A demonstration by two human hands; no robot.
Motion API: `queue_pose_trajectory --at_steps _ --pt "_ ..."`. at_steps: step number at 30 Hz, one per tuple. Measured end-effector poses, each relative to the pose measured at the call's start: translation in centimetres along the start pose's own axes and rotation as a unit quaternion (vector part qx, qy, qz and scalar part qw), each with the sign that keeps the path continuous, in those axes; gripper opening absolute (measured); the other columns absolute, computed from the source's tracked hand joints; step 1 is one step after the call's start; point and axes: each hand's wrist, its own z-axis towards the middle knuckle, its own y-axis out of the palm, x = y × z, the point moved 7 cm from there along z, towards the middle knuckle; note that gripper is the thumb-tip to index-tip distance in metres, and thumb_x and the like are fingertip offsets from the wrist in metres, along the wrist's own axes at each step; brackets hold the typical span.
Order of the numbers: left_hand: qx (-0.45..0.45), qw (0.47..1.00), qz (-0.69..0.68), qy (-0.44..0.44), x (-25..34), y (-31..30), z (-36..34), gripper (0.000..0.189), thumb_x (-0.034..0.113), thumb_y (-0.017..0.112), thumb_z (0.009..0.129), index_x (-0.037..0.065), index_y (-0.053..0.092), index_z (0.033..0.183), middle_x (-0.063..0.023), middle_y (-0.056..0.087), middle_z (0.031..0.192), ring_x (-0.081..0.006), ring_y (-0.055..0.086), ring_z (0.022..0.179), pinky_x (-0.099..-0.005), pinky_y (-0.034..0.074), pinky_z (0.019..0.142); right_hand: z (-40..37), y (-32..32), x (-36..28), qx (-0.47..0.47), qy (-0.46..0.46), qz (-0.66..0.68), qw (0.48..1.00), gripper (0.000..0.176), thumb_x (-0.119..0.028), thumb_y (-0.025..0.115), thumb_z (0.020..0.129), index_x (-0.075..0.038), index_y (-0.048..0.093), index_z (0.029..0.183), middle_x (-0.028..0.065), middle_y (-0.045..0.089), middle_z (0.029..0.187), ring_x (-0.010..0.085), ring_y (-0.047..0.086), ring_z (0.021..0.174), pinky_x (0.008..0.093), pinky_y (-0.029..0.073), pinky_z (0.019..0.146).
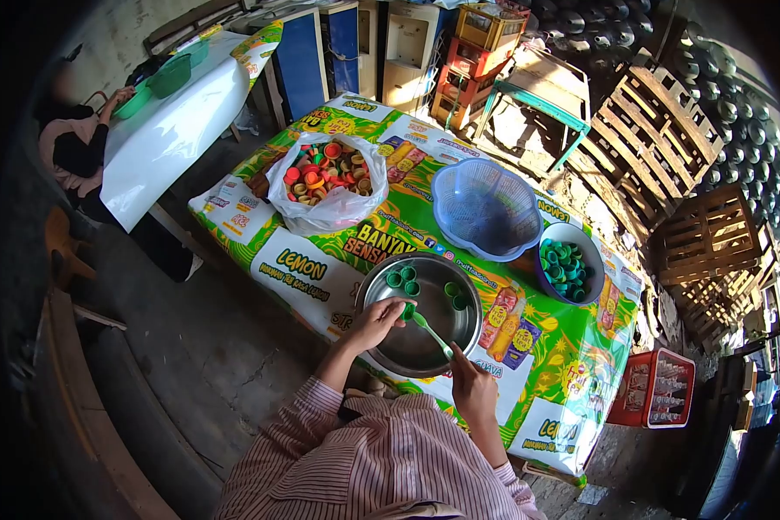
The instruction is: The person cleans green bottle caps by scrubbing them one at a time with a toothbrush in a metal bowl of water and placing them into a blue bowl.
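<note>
Over a round steel basin (361, 295), my left hand (380, 325) pinches a green bottle cap (407, 312). My right hand (473, 386) is closed around the handle of a light green toothbrush (438, 339), its head at the cap. Several more green caps (410, 288) lie inside the basin, in a group at its far left and another at its far right. Behind the basin's right side stands a blue plastic basket (485, 208). A bowl (594, 282) to the right holds many green caps (563, 264).
A white plastic bag (299, 217) of red, orange and yellow caps sits on the patterned tablecloth (290, 269). A red crate (654, 390) stands right of the table. Wooden pallets (659, 121) lie beyond. At far left a person (78, 152) sits by another table (182, 121).
</note>
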Motion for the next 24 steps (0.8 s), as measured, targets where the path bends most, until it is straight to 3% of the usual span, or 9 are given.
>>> queue_pose_trajectory --at_steps 7,11,17,19,22,24 --pt "0.003 0.998 0.054 -0.014 -0.8 0.0 0.6 0.036 0.035 0.042 0.094 0.001 0.056 0.095 0.0005 0.056 0.07 -0.0071 0.051 0.061 -0.023 0.044 0.062 0.2 0.2 0.6 -0.011 0.0 -0.048 0.999 0.034 -0.016 0.054 0.085 -0.017 0.055 0.119 0.0119 0.06 0.068 0.0278 0.058 0.053 0.038 0.044 0.046" --pt "-0.003 0.996 0.085 -0.031 -0.9 0.2 1.2 0.038 0.037 0.041 0.094 0.001 0.054 0.095 -0.0007 0.057 0.07 -0.0077 0.052 0.06 -0.0239 0.044 0.061 0.5 0.5 0.5 0.002 -0.037 -0.084 0.996 0.035 -0.016 0.054 0.085 -0.018 0.055 0.12 0.0094 0.059 0.066 0.0261 0.057 0.052 0.0372 0.043 0.045" --pt "-0.011 0.997 0.036 -0.064 -1.2 0.5 1.6 0.044 0.041 0.039 0.094 0.0 0.054 0.091 -0.0028 0.057 0.069 -0.0088 0.052 0.058 -0.0249 0.044 0.058 0.8 0.1 0.1 -0.013 -0.021 -0.071 0.997 0.035 -0.017 0.055 0.085 -0.018 0.056 0.119 0.0103 0.06 0.069 0.0277 0.058 0.053 0.0378 0.043 0.046" --pt "-0.012 0.99 0.098 -0.104 -1.2 0.3 1.3 0.041 0.039 0.037 0.095 0.001 0.053 0.088 -0.0028 0.058 0.071 -0.007 0.051 0.059 -0.0235 0.045 0.061 0.8 0.4 0.7 -0.007 -0.023 -0.046 0.999 0.033 -0.016 0.055 0.085 -0.017 0.057 0.118 0.0116 0.061 0.069 0.029 0.058 0.053 0.0384 0.043 0.046" --pt "-0.015 0.994 0.059 -0.094 -1.4 0.2 1.3 0.04 0.038 0.037 0.095 0.001 0.053 0.088 -0.0027 0.059 0.071 -0.0069 0.051 0.059 -0.0233 0.045 0.061 1.0 -0.4 0.5 -0.011 0.001 -0.036 0.999 0.032 -0.016 0.055 0.085 -0.016 0.057 0.117 0.0143 0.061 0.071 0.0294 0.059 0.054 0.0386 0.043 0.047" --pt "-0.012 0.995 0.057 -0.082 -0.9 0.3 1.3 0.04 0.038 0.038 0.095 0.001 0.054 0.089 -0.0025 0.059 0.071 -0.0068 0.05 0.059 -0.0231 0.045 0.061 1.0 0.1 0.6 0.009 -0.028 -0.034 0.999 0.032 -0.02 0.053 0.086 -0.019 0.056 0.118 0.011 0.061 0.066 0.0275 0.058 0.05 0.0388 0.043 0.044"
